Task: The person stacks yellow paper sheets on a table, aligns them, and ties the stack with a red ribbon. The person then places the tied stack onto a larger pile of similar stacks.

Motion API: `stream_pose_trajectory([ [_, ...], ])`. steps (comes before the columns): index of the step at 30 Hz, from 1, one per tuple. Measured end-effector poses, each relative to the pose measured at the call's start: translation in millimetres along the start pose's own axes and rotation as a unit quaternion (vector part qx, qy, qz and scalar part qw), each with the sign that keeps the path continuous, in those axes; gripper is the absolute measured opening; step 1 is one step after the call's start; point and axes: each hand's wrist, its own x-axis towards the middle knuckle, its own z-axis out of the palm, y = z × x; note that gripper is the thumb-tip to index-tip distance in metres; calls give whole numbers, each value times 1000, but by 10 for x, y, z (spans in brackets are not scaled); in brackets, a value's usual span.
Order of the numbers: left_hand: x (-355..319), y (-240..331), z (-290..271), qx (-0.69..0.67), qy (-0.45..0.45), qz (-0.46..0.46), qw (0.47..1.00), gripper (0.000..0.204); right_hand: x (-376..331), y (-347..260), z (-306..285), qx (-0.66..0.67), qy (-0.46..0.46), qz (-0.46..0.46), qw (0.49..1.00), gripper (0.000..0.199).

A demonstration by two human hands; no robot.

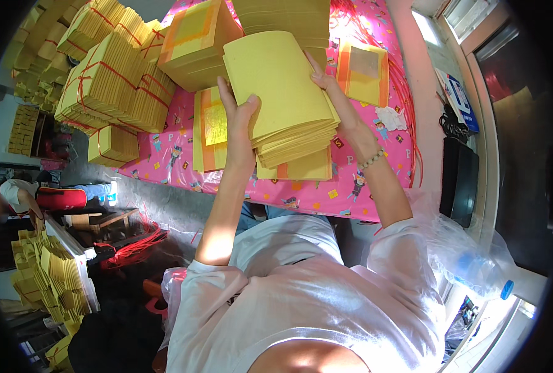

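A thick stack of yellow paper sheets [283, 87] is held between my two hands above the table, its lower edges fanned out unevenly. My left hand [239, 115] grips the left side, thumb on the front. My right hand [333, 93] holds the right side, its fingers partly hidden by the sheets. Beneath, more yellow sheets with an orange border [304, 169] lie on the pink patterned tablecloth [276, 194]. Just left of my left hand is a yellow pile with a shiny gold square [215, 124]. An orange-bordered sheet with a silvery square [363, 71] lies beyond my right hand.
Bundles tied with red string [102, 81] are stacked at the left, beside tall orange-banded stacks [196, 43]. Red strings [407, 105] hang along the table's right edge, near a crumpled white tissue [391, 118]. A plastic bottle [484, 273] is at right. Another person [18, 196] works at far left.
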Motion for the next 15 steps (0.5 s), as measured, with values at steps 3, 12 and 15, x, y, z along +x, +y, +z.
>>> stream_pose_trajectory([
  [3, -21, 5, -29, -10, -25, -6, 1000, 82, -21, -84, -32, -61, -33, -27, 997, 72],
  [12, -11, -119, -37, -43, -24, 38, 998, 76, -90, 43, 22, -154, -18, -121, 980, 60],
  [15, -9, -133, -58, -29, -39, 44, 998, 75, -97, 79, 1, -149, -24, -115, 982, 59],
])
